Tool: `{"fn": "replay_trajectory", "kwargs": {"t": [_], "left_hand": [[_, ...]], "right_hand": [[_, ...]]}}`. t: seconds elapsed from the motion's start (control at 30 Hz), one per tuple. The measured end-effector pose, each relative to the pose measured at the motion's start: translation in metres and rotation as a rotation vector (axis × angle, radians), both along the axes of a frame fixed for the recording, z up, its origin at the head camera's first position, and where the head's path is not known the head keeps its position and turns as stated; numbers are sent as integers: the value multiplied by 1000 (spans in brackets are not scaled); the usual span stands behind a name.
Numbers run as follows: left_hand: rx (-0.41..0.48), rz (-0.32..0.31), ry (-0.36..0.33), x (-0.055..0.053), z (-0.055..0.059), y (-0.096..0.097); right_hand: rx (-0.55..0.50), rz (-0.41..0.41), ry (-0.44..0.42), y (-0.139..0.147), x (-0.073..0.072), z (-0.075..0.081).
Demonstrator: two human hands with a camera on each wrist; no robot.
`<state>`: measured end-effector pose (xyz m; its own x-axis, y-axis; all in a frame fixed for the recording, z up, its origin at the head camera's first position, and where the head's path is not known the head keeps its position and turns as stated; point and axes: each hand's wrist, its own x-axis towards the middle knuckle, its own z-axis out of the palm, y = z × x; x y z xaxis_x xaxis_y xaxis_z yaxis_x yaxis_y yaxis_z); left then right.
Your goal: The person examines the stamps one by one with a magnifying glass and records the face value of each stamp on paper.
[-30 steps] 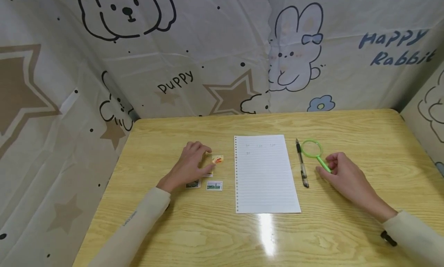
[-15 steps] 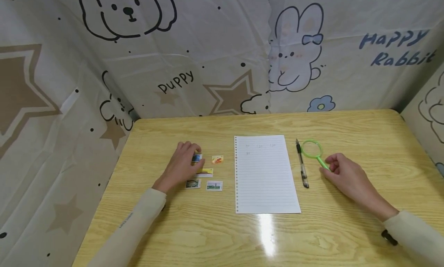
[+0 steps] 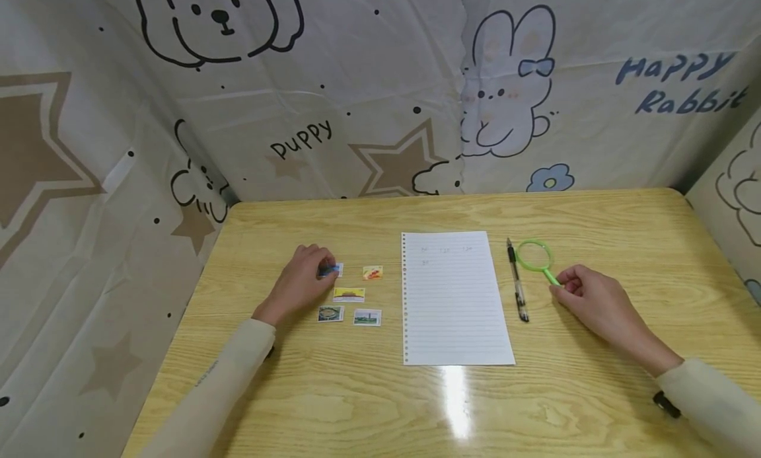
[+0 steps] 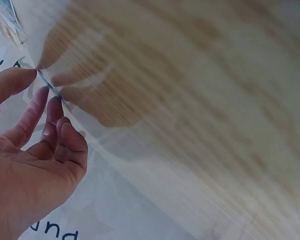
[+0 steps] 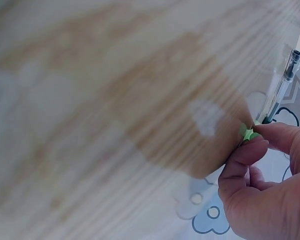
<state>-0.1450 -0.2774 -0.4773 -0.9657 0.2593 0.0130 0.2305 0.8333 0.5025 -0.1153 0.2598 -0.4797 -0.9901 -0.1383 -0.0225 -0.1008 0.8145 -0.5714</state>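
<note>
My left hand is over the left end of a blue stamp, its thumb and fingertips pinching it at the tabletop; in the left wrist view the stamp shows only as a thin strip between the fingertips. Close by lie a yellow stamp, a dark green stamp, a stamp with a tower and an orange-red stamp. On the other side, my right hand pinches the handle end of a green magnifying glass, which lies on the table.
Between the hands lies a lined sheet of paper with faint writing in its top rows. A black pen lies just left of the magnifying glass. Patterned cloth hangs behind and beside the wooden table.
My left hand has moved left from beside the orange-red stamp, uncovering the yellow stamp; the blue stamp has slid slightly left with it. My right hand has shifted slightly along the magnifying glass handle.
</note>
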Motion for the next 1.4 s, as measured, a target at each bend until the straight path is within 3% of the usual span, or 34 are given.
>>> {"fn": "replay_trajectory", "kwargs": {"t": [0.3, 0.63, 1.03, 1.4], "left_hand": [[4, 32, -36, 0, 4, -1], [-21, 40, -34, 2, 7, -1], [-33, 20, 1, 2, 7, 3], [-57, 12, 27, 2, 7, 3]], "right_hand": [[-7, -50, -15, 0, 1, 2], [-83, -67, 1, -3, -2, 13], [-173, -17, 12, -49, -12, 36], [-255, 73, -45, -104, -25, 53]]}}
